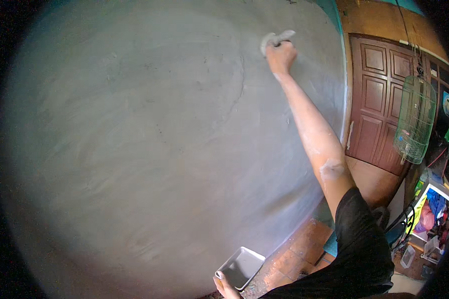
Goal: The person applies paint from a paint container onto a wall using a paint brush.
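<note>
My right hand [283, 56] is raised high against a grey plastered wall [164, 149]. Its fingers are closed around a pale applicator [269, 40], which is blurred; a whitish strip sticks out past the knuckles, and I cannot tell its exact kind. Low in the view, my left hand [224, 287] grips the near corner of a shallow rectangular tray [243, 267] with a white rim. The tray looks grey inside. A thin crack [242, 80] runs down the wall, left of my right forearm. White smears mark that forearm and its elbow.
Right of the wall stands a brown panelled door [374, 97], with a green wire birdcage [415, 119] hanging before it. A white-edged box [421, 213] of bags and clutter sits at lower right, near a clear plastic container [408, 256]. Terracotta floor tiles [290, 258] border the wall's foot.
</note>
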Available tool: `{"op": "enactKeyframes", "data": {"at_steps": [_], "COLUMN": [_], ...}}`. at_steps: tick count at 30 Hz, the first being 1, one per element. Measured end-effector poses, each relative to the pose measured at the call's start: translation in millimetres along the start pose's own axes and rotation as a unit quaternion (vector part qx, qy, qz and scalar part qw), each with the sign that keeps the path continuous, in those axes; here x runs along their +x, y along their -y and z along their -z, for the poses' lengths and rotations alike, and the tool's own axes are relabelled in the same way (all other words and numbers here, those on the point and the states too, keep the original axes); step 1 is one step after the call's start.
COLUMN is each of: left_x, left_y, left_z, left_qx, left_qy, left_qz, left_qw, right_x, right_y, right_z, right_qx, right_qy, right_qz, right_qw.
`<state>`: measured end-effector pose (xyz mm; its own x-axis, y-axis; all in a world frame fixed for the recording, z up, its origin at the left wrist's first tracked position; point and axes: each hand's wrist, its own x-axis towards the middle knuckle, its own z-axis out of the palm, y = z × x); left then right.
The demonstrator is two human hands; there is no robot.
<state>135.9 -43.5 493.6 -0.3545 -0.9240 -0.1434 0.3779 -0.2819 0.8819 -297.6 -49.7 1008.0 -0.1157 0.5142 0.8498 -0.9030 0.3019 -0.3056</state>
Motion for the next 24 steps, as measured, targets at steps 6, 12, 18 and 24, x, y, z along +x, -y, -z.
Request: {"op": "enactKeyframes", "data": {"at_steps": [6, 12, 18, 24], "left_x": [4, 0, -13, -16], "left_y": [24, 55, 3, -4], "left_z": [5, 4, 9, -3], "left_qx": [0.006, 0.023, -0.146, -0.149], "left_qy": [-0.064, -0.13, -0.034, -0.045], "left_qz": [-0.117, -0.237, 0.048, 0.034], "left_qw": [0.991, 0.962, 0.988, 0.987], "right_x": [-63, -160, -189, -107], "right_y": [178, 347, 388, 256], "right_z": [-24, -33, -17, -13], "right_qx": [0.107, 0.41, 0.502, 0.461], "right_qy": [0.019, 0.113, 0.201, 0.17], "right_qz": [0.197, 0.122, 0.265, 0.024], "right_qw": [0.974, 0.897, 0.798, 0.871]}}
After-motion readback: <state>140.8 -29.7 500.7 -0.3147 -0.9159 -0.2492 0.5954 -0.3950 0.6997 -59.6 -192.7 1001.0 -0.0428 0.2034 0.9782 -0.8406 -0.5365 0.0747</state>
